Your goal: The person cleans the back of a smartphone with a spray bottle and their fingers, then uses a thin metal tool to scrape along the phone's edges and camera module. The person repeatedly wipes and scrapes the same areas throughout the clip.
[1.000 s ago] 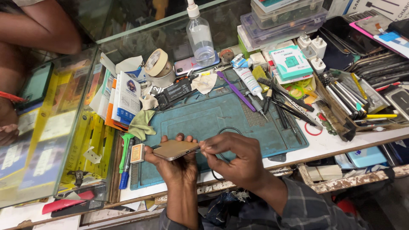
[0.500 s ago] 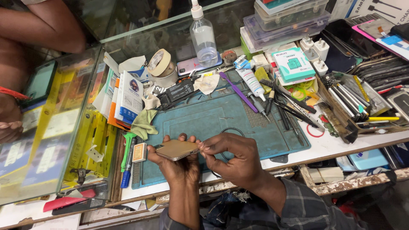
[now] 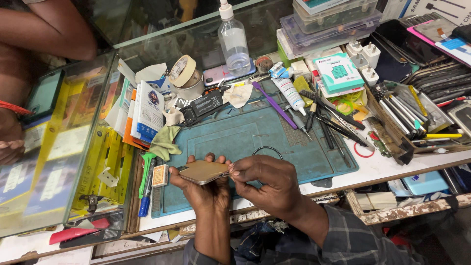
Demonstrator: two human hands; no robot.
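Note:
My left hand [image 3: 203, 189] cradles a flat gold-brown phone [image 3: 203, 171] from underneath, holding it level above the near edge of a teal work mat [image 3: 255, 135]. My right hand [image 3: 267, 184] pinches the phone's right end between thumb and fingertips. Whether a small tool sits in those fingers I cannot tell. A thin black cable [image 3: 267, 149] loops on the mat just behind my right hand.
Tools, tweezers and a purple pry stick [image 3: 274, 105] lie at the mat's far right. A clear spray bottle [image 3: 233, 41], tape rolls [image 3: 184, 73], small boxes and chargers crowd the back. A glass counter [image 3: 54, 147] stands left, where another person's arm [image 3: 46, 29] rests.
Both hands and the phone have barely shifted, staying over the mat's near edge. My right fingers remain at the phone's right end.

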